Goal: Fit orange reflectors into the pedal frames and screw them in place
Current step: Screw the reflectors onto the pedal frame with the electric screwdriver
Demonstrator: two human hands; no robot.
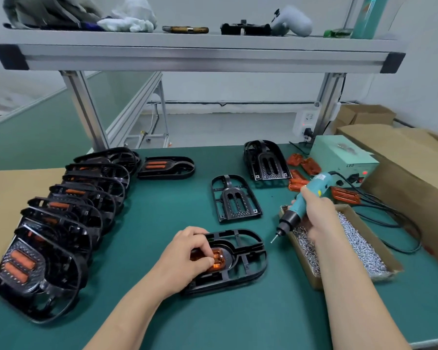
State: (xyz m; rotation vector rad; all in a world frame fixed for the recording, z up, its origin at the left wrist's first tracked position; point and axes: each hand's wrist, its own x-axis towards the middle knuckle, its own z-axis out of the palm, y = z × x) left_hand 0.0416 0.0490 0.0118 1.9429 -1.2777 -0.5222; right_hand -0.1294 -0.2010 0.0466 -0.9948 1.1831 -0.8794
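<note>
Left hand [187, 258] pinches the orange reflector [218, 258] into the pedal frame [248, 258]; right hand [316, 213] grasps the electric screwdriver [301, 210], which probably needs a screw next.

Hands [185, 258] two – screwdriver [323, 181] one, screw box [360, 216] one – loose reflectors [311, 165] about five.

Of ourselves we see two arms only, each bare along all the length that shows, from the lower edge of the view up to the wrist: the left forearm [127, 311] and the right forearm [349, 294] are slender and smooth, alike in build. Each ends in a bare hand, the left grip [187, 251] and the right grip [316, 213], with slim fingers whose knuckles and joints stand out plainly. The wide lens stretches both forearms broad near the lower edge and narrows them toward the wrists.
</note>
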